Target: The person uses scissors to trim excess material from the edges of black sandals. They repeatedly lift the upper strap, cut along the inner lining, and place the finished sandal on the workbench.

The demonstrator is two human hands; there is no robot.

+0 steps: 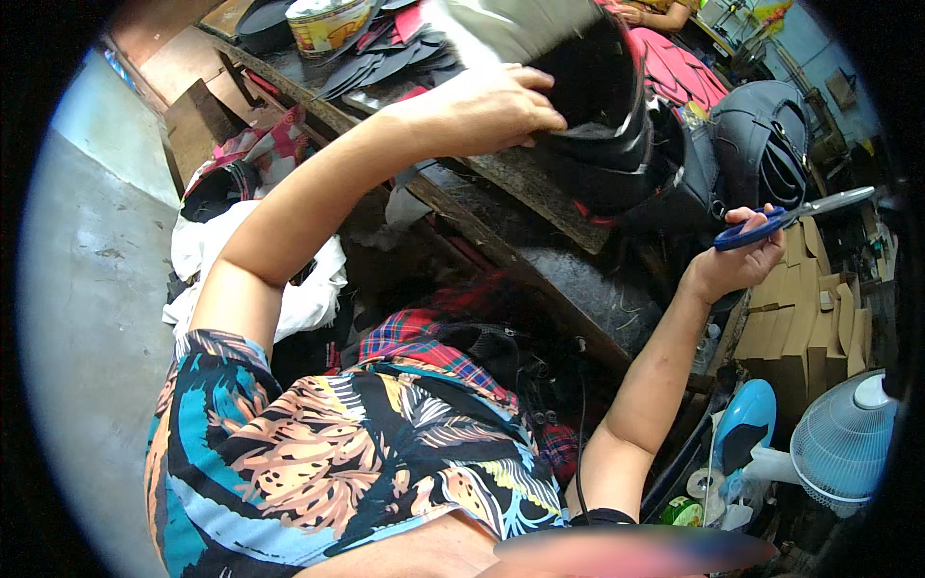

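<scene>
A large, glossy black sheet (588, 87) curves over the workbench, partly smeared by motion, with a bright reflection along its upper left. My left hand (506, 108) reaches across to it, fingers curled at its near edge and closed on it; the thumb's grip is partly hidden. Off to the right, my right hand (747, 255) is raised and closed round the blue handles of a pair of scissors (831, 203). Their grey blades point right, away from the sheet. I cannot tell whether the blades are parted.
Dark cut pieces (385, 65) and a round tub (328, 26) lie on the wooden bench (540, 197). A black bag (761, 135) and pink pieces (674, 67) are beyond the sheet. Cardboard (795, 308) and a white fan (848, 438) stand right. Another person's hand (626, 13) shows at the top.
</scene>
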